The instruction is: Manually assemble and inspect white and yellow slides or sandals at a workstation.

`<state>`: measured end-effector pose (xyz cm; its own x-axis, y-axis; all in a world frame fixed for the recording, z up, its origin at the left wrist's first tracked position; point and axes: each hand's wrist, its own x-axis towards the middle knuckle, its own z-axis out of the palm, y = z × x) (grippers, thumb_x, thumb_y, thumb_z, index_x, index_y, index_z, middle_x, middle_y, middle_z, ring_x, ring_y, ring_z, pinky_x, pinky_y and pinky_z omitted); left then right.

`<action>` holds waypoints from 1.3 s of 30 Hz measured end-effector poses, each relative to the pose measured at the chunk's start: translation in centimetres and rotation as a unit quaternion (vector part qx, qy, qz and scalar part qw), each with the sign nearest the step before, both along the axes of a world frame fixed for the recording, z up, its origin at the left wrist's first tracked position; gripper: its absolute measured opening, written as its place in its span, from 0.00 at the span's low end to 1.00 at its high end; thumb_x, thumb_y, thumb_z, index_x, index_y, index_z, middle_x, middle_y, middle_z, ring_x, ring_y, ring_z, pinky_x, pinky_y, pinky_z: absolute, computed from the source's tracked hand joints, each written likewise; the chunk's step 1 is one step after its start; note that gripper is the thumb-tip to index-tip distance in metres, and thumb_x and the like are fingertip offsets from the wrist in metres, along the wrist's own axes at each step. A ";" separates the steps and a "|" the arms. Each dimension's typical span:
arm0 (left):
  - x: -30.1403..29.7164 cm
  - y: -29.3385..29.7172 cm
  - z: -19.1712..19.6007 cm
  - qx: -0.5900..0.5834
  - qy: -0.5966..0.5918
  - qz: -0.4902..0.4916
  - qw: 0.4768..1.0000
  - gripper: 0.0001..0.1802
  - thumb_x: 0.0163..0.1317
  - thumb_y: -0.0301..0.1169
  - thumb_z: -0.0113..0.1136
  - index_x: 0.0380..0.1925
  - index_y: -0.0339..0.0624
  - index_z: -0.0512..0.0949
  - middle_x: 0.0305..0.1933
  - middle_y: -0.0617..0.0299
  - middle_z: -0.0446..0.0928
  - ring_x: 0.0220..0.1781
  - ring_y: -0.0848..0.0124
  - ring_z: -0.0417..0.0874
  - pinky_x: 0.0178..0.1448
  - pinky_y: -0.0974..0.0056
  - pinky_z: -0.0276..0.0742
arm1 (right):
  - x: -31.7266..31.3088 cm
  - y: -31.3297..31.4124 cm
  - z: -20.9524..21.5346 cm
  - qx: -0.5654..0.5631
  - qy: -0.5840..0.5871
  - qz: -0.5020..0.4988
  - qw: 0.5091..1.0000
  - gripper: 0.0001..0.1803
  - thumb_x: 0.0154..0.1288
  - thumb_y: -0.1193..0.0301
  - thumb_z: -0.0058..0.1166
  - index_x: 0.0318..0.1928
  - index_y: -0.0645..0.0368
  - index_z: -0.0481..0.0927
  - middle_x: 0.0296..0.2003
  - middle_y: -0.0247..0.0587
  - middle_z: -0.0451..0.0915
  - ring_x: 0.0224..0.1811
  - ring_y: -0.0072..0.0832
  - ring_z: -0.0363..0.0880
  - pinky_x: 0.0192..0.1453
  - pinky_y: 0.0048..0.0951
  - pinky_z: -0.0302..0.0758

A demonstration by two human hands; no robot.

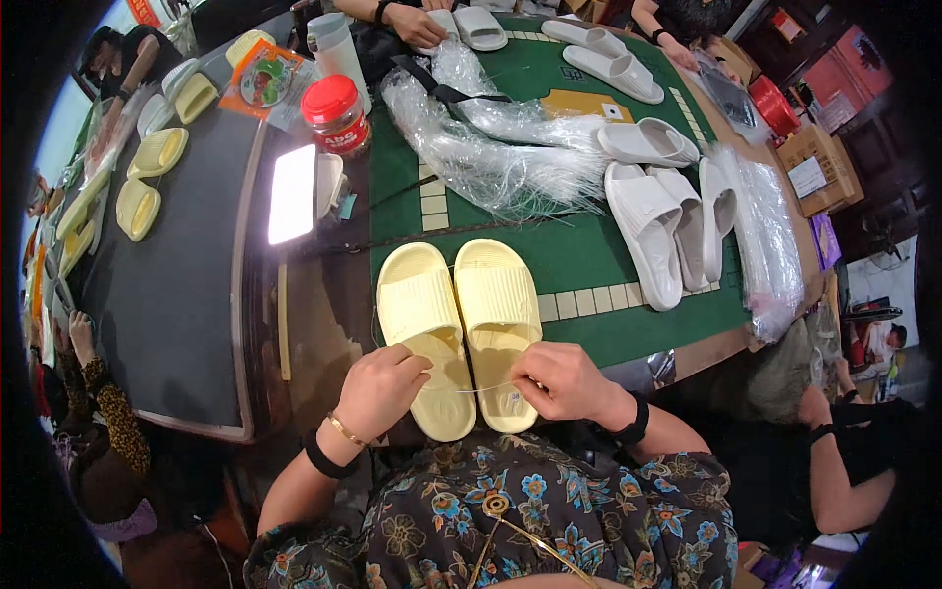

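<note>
Two pale yellow slide sandals lie side by side, the left one (424, 324) and the right one (497, 314), at the near edge of the green mat (589, 265). My left hand (381, 388) rests closed on the heel of the left sandal. My right hand (559, 378) sits by the heel of the right sandal and pinches a thin clear plastic strand (486, 389) that runs across both heels between my hands.
A bundle of clear plastic strands (491, 147) lies beyond the sandals. White slides (667, 216) are stacked at right, more yellow slides (157, 157) at far left. A red-lidded jar (336, 113) and a lit lamp panel (292, 193) stand left. Other people's hands (417, 22) work at the far edge.
</note>
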<state>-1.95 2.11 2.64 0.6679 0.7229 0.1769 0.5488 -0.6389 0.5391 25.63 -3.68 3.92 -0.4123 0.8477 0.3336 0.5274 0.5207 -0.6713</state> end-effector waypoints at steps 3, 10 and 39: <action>-0.1 -0.5 0.8 -0.051 0.019 -0.013 0.998 0.07 0.55 0.30 0.66 0.33 0.42 0.83 0.30 0.58 0.77 0.33 0.58 0.81 0.38 0.57 0.78 | -0.1 -0.3 -0.5 -0.003 -0.003 -0.001 1.000 0.06 0.52 0.78 0.61 0.30 0.60 0.77 0.24 0.41 0.76 0.25 0.40 0.77 0.29 0.36 0.74; -1.3 -1.2 -1.1 -0.067 0.041 -0.070 0.994 0.05 0.54 0.28 0.65 0.31 0.41 0.82 0.32 0.58 0.76 0.34 0.58 0.81 0.39 0.57 0.79 | -0.4 -0.7 -1.0 -0.006 -0.008 0.008 1.000 0.06 0.54 0.76 0.60 0.31 0.60 0.76 0.25 0.41 0.76 0.27 0.40 0.78 0.30 0.37 0.75; -0.7 -4.7 5.7 0.028 0.051 -0.182 0.982 0.04 0.50 0.28 0.59 0.26 0.43 0.74 0.28 0.62 0.71 0.32 0.66 0.77 0.35 0.64 0.77 | -2.6 -2.4 -0.8 -0.013 0.012 0.147 0.989 0.10 0.52 0.75 0.60 0.34 0.61 0.74 0.28 0.43 0.75 0.30 0.42 0.78 0.34 0.38 0.76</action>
